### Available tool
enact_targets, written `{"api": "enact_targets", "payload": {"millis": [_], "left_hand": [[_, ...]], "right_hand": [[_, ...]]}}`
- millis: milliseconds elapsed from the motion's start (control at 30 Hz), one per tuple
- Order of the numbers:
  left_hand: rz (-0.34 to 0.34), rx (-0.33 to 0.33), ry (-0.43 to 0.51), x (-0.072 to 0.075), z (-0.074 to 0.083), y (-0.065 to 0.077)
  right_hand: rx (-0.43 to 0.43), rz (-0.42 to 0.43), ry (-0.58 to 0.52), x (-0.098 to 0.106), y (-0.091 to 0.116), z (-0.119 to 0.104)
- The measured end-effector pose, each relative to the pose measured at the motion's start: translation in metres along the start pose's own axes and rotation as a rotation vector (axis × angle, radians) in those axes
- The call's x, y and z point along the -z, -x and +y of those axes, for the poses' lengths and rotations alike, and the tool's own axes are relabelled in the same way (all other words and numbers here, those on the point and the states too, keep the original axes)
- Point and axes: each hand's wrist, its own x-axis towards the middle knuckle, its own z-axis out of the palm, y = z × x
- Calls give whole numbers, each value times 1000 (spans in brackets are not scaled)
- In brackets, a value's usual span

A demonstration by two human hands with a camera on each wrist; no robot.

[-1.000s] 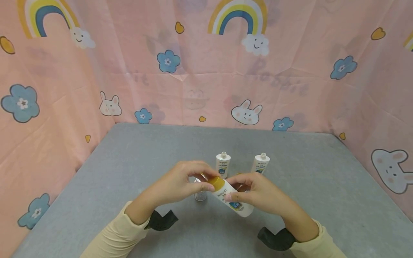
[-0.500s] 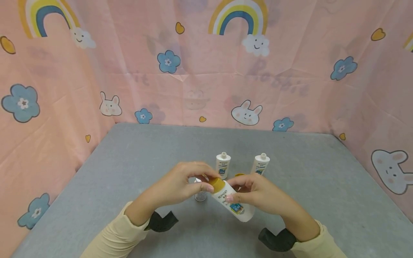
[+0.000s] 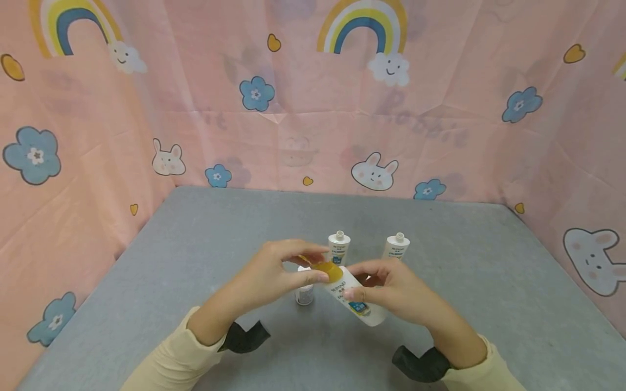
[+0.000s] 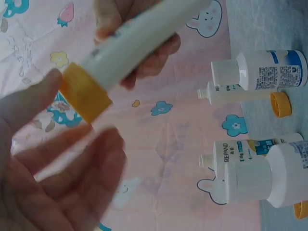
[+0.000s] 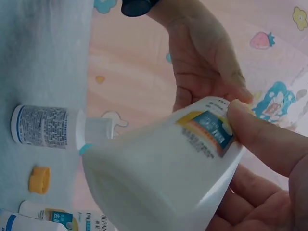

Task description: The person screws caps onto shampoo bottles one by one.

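My right hand (image 3: 398, 293) grips a white squeeze bottle (image 3: 364, 310), thumb on its front near the label. The bottle tilts, its yellow cap (image 3: 330, 270) up toward my left hand (image 3: 279, 271). In the left wrist view, my left thumb touches the cap's edge, while the other fingers are spread loosely around it. The right wrist view shows the bottle's wide flat end (image 5: 130, 187) close up. Behind the hands stand two uncapped white bottles, one left (image 3: 338, 247) and one right (image 3: 396, 246).
A small white bottle (image 3: 304, 294) stands under my left hand; another (image 4: 288, 173) shows in the left wrist view. Two loose yellow caps, one upper (image 4: 280, 104) and one lower (image 4: 301, 210), lie on the grey table (image 3: 235, 217). A pink patterned curtain (image 3: 303, 130) surrounds the table.
My left fingers have loosened and lifted from the yellow cap. The held bottle has shifted slightly; my right hand keeps its grip.
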Motion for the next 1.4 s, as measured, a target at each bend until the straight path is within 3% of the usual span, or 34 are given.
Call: {"api": "enact_targets", "payload": {"millis": [133, 333, 567, 800, 1000, 1267, 1400], "left_hand": [[42, 170, -32, -6, 4, 0], [91, 254, -62, -12, 6, 0], [70, 253, -46, -13, 5, 0], [64, 186, -15, -12, 5, 0], [55, 124, -16, -10, 6, 1], [45, 208, 5, -9, 4, -2], [53, 205, 20, -11, 2, -3]], "right_hand": [[-2, 80, 107, -4, -1, -1], [71, 138, 209, -10, -1, -2], [78, 154, 246, -11, -1, -2], [90, 148, 238, -11, 0, -2], [66, 90, 152, -8, 0, -2], [40, 138, 181, -9, -2, -3], [51, 167, 201, -10, -1, -4]]}}
